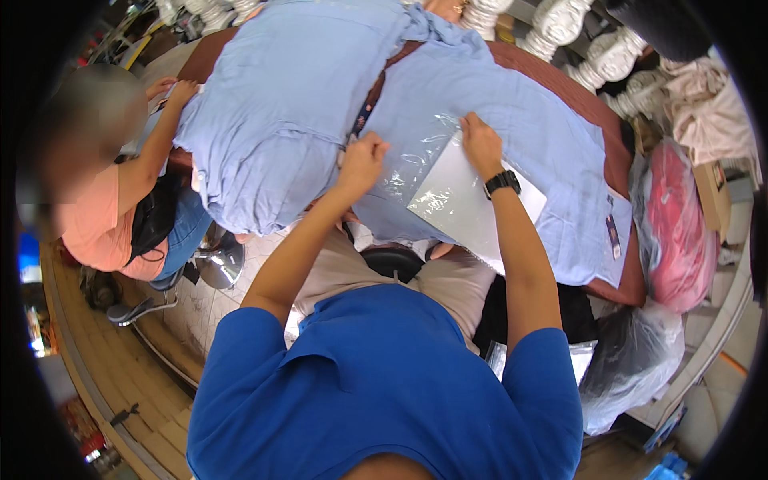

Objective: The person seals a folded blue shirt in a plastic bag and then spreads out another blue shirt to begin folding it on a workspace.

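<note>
A white rectangular sheet (468,210) lies at a slant over a light blue garment (524,116), with shiny clear plastic film (410,164) around and beside it. My right hand (482,146) is closed on the film near the sheet's upper edge, a black watch on its wrist. Left of the film, my left hand (365,162) is closed in a pinch; whatever sits between its fingers is too small to make out. That hand is by the edge of a thick light blue garment pile (276,104). A dark label strip (366,112) shows just above it.
A brown-covered table (616,152) bears the garments. At the left, a seated person (108,200) in a peach top works with both hands at the pile's edge. Plastic-wrapped red goods (676,228) and a clear bag (636,360) stand right. White turned balusters (556,28) line the back.
</note>
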`<state>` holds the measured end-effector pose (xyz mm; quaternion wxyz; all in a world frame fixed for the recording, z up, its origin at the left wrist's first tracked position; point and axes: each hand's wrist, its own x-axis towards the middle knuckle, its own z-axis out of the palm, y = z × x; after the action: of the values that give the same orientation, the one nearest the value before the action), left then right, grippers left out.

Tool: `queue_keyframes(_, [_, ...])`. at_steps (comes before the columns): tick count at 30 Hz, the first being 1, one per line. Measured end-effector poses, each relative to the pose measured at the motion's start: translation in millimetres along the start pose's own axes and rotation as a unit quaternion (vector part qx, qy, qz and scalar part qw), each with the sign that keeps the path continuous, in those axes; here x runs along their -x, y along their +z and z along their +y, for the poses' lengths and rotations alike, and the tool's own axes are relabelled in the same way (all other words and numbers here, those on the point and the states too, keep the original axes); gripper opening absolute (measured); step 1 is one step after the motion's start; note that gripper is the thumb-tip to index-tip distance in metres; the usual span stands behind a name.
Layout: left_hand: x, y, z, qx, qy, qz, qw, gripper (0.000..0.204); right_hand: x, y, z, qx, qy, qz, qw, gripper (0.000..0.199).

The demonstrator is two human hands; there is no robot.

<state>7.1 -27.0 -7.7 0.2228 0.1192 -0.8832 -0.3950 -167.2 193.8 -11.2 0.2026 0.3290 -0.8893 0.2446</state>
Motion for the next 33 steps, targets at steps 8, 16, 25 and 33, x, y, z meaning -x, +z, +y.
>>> queue_keyframes(8, [-10.4,-35.7,7.7,0.110,-0.045,-0.021,0.993,0.019,-7.0,-20.4,3.0,-0.079,0.010,-0.056,0.995,0.023])
queue_keyframes(16, [-3.3,12.5,56.2,-0.053,0.118,-0.049,0.990,0.033,-5.9,-15.0,-9.3,-0.126,0.014,-0.047,0.991,0.023])
queue_keyframes(25, [-35.2,15.9,44.9,0.259,-0.197,-0.325,0.888,0.030,-2.9,-26.6,-18.0,-0.159,0.021,-0.029,0.987,0.022])
queue_keyframes(33, [-31.3,39.2,40.1,0.282,-0.129,-0.295,0.904,0.033,-6.8,-25.6,-30.0,-0.204,0.002,0.006,0.979,0.020])
